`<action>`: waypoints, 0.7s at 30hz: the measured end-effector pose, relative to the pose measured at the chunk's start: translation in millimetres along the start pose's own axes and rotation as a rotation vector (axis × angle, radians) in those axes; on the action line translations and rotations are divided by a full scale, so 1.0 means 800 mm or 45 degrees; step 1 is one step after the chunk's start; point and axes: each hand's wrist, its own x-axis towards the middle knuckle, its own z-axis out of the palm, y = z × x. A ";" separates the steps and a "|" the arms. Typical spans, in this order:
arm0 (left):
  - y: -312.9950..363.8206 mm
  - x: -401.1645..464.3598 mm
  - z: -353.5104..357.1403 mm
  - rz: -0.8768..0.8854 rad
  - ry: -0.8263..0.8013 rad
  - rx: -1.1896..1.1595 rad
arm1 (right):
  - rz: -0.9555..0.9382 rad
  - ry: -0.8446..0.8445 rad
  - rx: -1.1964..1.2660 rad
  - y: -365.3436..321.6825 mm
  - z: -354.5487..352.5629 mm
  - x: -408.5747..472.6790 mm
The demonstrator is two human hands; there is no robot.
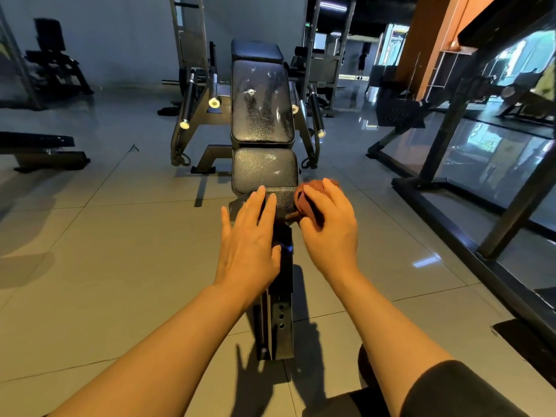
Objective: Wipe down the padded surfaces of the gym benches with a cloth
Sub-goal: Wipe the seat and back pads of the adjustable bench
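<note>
Gripping a bunched reddish-brown cloth [307, 203], right hand [329, 227]: fingers curled round it, pressed at the right near edge of the black seat pad [264, 170]. Left hand [248, 236]: fingers straight, slightly spread, tips resting on the same pad's near end. Back pad [261, 103]: farther along the gym bench, streaked and scuffed. Bench frame [281, 311]: black, beneath the hands. Floor [105, 251]: grey tile.
</note>
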 end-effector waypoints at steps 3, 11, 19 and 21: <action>0.002 0.000 0.001 -0.003 -0.021 0.006 | 0.086 0.016 -0.090 0.006 0.007 -0.013; 0.008 0.001 0.004 -0.033 -0.044 -0.017 | 0.003 0.006 -0.237 0.001 0.003 -0.017; 0.009 0.000 0.005 -0.054 -0.049 -0.029 | -0.256 -0.017 -0.352 -0.001 -0.017 -0.014; 0.011 0.001 0.006 -0.065 -0.046 -0.036 | -0.297 -0.192 -0.328 -0.001 -0.005 -0.006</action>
